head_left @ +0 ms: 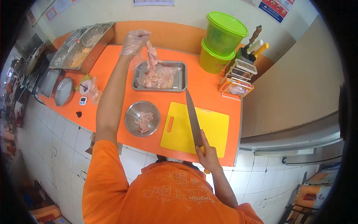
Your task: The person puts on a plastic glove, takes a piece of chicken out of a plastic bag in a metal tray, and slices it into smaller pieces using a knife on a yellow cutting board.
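Observation:
My left hand (pixel 135 40), in a clear plastic glove, is raised at the back of the table. Its closed fingers hold up a strip of raw chicken (pixel 152 56) that hangs over a metal tray (pixel 182 76). More raw chicken (pixel 160 78) lies in the tray, with what looks like clear plastic around it. My bare right hand (pixel 209 157) grips a large knife (pixel 192 117) by its yellow handle. The blade points away from me across a yellow cutting board (pixel 214 130), its tip near the tray's corner. Left of the board, a steel bowl (pixel 129 125) holds small raw chicken pieces (pixel 144 121).
Green-lidded tubs (pixel 223 35) stand stacked at the back right, beside a knife block (pixel 244 56) and a small rack (pixel 238 84). At left are a breading station (pixel 80 52), a round metal pan (pixel 64 91) and a small timer (pixel 83 100). The orange table (pixel 231 149) ends close to my body.

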Available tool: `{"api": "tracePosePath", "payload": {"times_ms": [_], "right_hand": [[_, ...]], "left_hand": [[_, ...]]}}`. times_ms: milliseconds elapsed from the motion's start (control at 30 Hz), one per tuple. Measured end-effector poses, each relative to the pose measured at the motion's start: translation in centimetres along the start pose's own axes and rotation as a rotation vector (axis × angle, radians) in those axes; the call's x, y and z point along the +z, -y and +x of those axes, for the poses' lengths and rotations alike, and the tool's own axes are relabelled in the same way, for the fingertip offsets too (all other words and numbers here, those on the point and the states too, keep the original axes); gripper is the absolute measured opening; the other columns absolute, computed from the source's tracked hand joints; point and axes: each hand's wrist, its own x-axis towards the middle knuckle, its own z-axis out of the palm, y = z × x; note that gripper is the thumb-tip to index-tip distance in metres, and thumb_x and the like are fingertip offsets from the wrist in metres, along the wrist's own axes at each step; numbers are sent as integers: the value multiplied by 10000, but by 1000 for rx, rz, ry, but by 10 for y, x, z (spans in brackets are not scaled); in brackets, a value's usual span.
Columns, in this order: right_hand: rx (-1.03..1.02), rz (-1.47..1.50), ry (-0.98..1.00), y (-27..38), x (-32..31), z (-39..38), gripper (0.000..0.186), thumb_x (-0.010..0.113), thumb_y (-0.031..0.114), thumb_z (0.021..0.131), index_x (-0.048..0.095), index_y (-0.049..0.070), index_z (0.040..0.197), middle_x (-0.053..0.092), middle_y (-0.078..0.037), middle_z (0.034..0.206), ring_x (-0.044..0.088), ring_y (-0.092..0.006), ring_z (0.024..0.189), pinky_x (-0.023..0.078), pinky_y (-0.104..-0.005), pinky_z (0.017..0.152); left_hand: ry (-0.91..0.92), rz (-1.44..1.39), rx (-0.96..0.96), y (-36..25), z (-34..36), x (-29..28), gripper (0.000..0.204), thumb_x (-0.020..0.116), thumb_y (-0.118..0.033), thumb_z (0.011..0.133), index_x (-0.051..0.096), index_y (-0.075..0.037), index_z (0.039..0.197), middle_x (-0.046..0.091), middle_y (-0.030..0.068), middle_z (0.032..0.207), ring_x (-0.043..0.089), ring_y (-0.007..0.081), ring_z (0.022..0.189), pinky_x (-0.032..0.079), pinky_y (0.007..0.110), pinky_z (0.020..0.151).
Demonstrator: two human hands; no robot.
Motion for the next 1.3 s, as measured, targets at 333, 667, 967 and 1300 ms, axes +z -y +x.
{"api": "tracePosePath", "payload": {"times_ms": [333, 667, 967, 1300], "right_hand": [[98, -9, 71, 5, -4, -6, 753, 631, 125, 987, 273, 152, 1649, 619, -189, 657, 618, -299, 564, 497, -405, 609], [32, -60, 80, -11, 3, -6, 754, 638, 106, 975, 288, 145, 1641, 708, -211, 868, 679, -333, 659, 531, -414, 673], [74, -59, 41, -25, -7, -17, 759, 648, 107, 972, 287, 138, 1639, 731, -223, 942, 690, -353, 657, 537, -413, 659], [44, 51, -27, -47, -19, -22, 774, 609, 67, 992, 226, 152, 1659, 676, -150, 712, 617, -230, 499, 530, -356, 527]], "left_hand": [[120, 857, -178, 77, -29, -14, 318, 638, -238, 906, 764, -29, 1110, 764, 171, 1096, 739, 328, 965, 575, 429, 860], [562, 904, -367, 76, -144, 72, 334, 526, -160, 940, 722, -2, 1161, 707, 245, 1214, 693, 396, 1128, 547, 467, 985], [511, 950, -395, 108, -129, 98, 383, 562, -132, 944, 647, -44, 1307, 655, 250, 1307, 650, 392, 1219, 539, 462, 1003], [608, 448, -417, -1, -62, 17, 241, 728, -239, 860, 767, -11, 927, 748, 131, 878, 695, 235, 789, 550, 374, 764]]}}
